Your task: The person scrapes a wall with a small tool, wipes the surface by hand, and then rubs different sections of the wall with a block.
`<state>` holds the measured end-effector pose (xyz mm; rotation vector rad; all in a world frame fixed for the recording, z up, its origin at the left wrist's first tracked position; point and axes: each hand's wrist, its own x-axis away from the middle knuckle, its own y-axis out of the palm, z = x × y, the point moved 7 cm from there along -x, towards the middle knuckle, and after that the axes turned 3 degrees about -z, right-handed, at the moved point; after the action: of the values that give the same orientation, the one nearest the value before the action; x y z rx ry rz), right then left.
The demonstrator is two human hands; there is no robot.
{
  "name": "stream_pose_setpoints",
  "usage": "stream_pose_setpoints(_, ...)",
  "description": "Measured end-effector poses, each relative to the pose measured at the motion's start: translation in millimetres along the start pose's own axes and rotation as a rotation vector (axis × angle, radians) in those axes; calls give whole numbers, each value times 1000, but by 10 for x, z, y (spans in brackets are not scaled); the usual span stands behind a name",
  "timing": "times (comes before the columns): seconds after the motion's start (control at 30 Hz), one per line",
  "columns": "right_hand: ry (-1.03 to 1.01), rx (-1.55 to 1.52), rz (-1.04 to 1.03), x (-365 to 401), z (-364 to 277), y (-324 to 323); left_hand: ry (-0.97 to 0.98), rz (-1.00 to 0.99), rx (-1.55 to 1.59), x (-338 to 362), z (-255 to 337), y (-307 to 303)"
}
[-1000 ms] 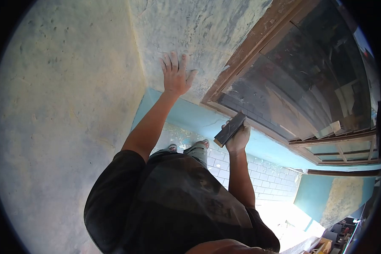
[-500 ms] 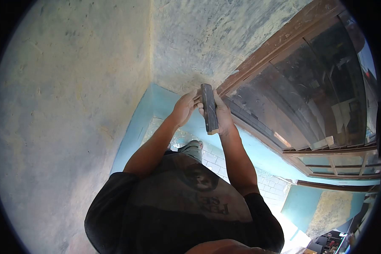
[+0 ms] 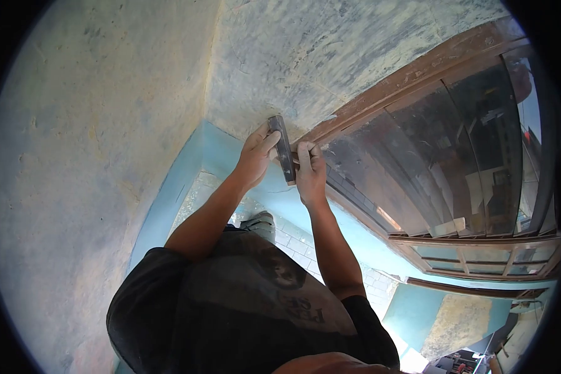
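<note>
A sanding block (image 3: pixel 283 149), a long narrow piece with a dark, dusty sheet around it, is held up in front of the wall corner. My left hand (image 3: pixel 255 156) grips its upper part, thumb across the near face and fingers behind. Against the lower right side of the block is my right hand (image 3: pixel 311 171), its fingers curled and thumb raised, closed at the block's edge; part of its grip is hidden. Pale dust coats the fingers of both hands.
Mottled plaster walls (image 3: pixel 106 156) meet in a corner, with a light blue band (image 3: pixel 221 146) below. At right runs a brown window frame (image 3: pixel 411 75) with dark glass louvres (image 3: pixel 442 149). Beneath me are grey floor tiles (image 3: pixel 296 243) and my foot (image 3: pixel 258 225).
The block has shifted left in view and turned slightly. My left thumb now lies across its upper part, while my right hand has slid from around it to its lower right edge.
</note>
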<state>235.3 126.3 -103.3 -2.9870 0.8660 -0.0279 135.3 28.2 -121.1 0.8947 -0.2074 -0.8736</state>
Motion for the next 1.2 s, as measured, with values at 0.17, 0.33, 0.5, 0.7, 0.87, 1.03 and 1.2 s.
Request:
stream_pose_setpoints(0.17,-363,328,121,74,-634,-143,304,415,-166,-302,123,-104)
stream_pose_setpoints(0.33,-827,444,128,-92,-1707,-76,849,798,-1081,-382,-79,408)
stream_pose_setpoints(0.5,-1343,696,145,-61,-2404,33,849,840,-996,-390,-275,379)
stream_pose_setpoints(0.7,-1493,803,171,-123,-2562,58,965,989,-931,-163,-361,430)
stream_pose_setpoints(0.87,-1602,959,244,-223,-2538,37,978,962,-890,-288,-5,364)
stream_pose_setpoints(1.03,-1635,1047,475,-342,-2528,17,1007,899,-938,-105,-495,365)
stream_pose_setpoints(1.2,-1663,1059,536,-380,-2480,-11,978,963,-839,-228,-197,293)
